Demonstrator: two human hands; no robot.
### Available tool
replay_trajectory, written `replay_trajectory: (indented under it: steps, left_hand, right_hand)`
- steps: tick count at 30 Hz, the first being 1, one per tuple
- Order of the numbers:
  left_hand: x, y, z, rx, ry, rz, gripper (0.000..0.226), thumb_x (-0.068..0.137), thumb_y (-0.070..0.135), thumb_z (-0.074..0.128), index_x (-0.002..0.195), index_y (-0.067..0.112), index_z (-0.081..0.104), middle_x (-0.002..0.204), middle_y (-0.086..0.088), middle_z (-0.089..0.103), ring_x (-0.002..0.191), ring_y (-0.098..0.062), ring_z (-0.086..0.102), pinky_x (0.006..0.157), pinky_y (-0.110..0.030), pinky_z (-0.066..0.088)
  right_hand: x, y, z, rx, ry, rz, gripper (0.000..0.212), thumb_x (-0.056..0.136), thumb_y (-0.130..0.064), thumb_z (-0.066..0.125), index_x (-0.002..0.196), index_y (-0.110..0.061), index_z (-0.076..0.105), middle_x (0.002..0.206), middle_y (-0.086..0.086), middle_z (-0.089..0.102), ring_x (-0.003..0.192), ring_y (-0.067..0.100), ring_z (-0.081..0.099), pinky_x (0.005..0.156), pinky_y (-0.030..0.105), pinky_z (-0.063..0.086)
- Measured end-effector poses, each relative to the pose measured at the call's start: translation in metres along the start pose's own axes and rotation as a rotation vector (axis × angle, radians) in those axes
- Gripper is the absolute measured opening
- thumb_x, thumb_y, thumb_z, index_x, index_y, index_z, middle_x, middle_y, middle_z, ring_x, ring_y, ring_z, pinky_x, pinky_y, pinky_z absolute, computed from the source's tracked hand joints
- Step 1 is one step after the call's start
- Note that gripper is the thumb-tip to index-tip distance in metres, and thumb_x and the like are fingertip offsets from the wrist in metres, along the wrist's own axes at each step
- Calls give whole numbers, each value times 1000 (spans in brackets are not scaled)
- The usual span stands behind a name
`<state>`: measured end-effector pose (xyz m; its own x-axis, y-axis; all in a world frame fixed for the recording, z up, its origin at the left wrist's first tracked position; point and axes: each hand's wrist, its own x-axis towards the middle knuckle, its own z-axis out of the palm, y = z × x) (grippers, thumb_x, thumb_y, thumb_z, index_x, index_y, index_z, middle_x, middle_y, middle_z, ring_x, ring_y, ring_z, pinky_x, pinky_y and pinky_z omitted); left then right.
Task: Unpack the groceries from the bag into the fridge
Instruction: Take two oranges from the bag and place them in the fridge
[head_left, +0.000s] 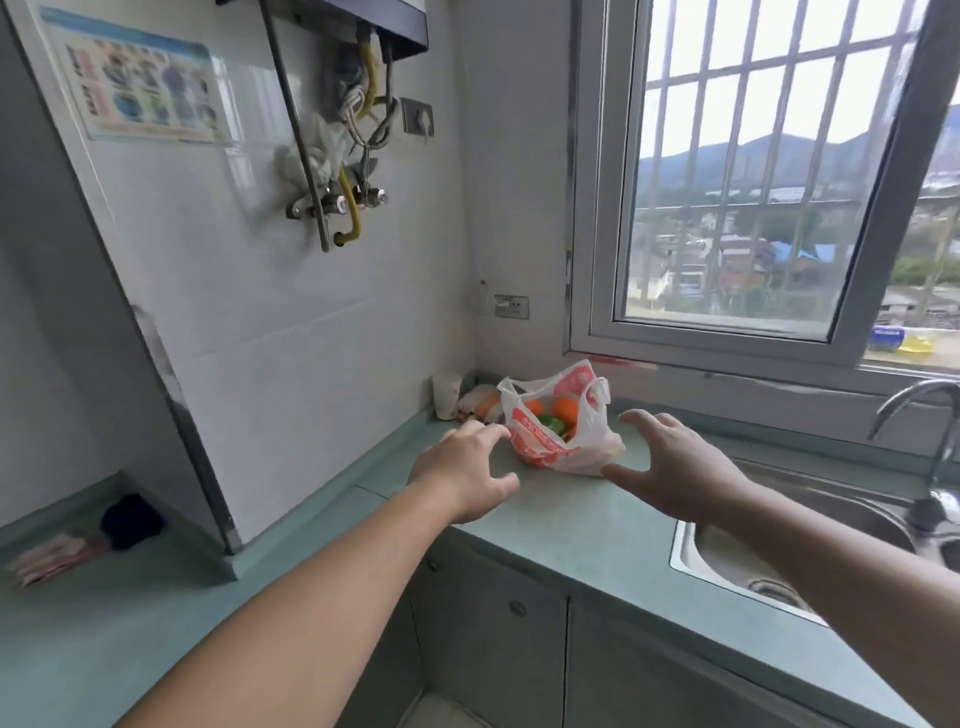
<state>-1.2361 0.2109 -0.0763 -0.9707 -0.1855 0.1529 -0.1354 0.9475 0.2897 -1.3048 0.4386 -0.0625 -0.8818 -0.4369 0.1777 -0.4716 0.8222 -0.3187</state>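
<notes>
Bag (558, 428) between 2 spread hands

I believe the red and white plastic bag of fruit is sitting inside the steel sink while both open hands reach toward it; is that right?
Not quite. The head view shows the red and white plastic bag sitting on the pale green countertop, to the left of the steel sink, not inside it. The rest holds: the left hand and right hand are both open, reaching toward it.

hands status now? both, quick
Left hand: open, empty, just left of the plastic bag.
Right hand: open, empty, just right of it.
</notes>
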Motion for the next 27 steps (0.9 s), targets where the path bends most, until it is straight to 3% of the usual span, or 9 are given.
replay_trajectory:
  steps: [10, 14, 21, 27]
  left_hand:
    - [125, -8, 35, 20, -66, -39, 57, 85, 47, 54, 139, 35, 40, 145, 8, 40, 128, -17, 43, 97, -44, 47]
    - [177, -17, 52, 31, -78, 14, 53, 87, 48, 54, 137, 35, 42, 143, 8, 43, 126, -17, 45, 95, -38, 46]
    - [281, -51, 95, -64, -128, 96, 53, 84, 44, 57, 135, 33, 46, 141, 6, 47, 123, -19, 49, 96, -38, 47]
    - [363, -79, 120, -129, -214, 178, 55, 86, 42, 55, 139, 32, 43, 145, 6, 46, 124, -18, 50, 96, -39, 48]
  right_hand:
    - [128, 46, 36, 163, -90, 19, 73, 84, -48, 65, 144, -25, 32, 140, 4, 45, 118, 23, 51, 89, 31, 48]
    - [172, 61, 51, 149, -87, 44, 67, 85, -44, 64, 142, -27, 34, 134, 4, 47, 110, 21, 52, 79, 27, 46]
    - [247, 75, 85, 55, -126, 159, 64, 83, -44, 64, 140, -26, 38, 133, 3, 49, 114, 20, 53, 92, 31, 46]
    - [318, 61, 103, -31, -83, 180, 63, 84, -46, 61, 140, -28, 36, 127, 1, 51, 112, 22, 54, 93, 39, 48]
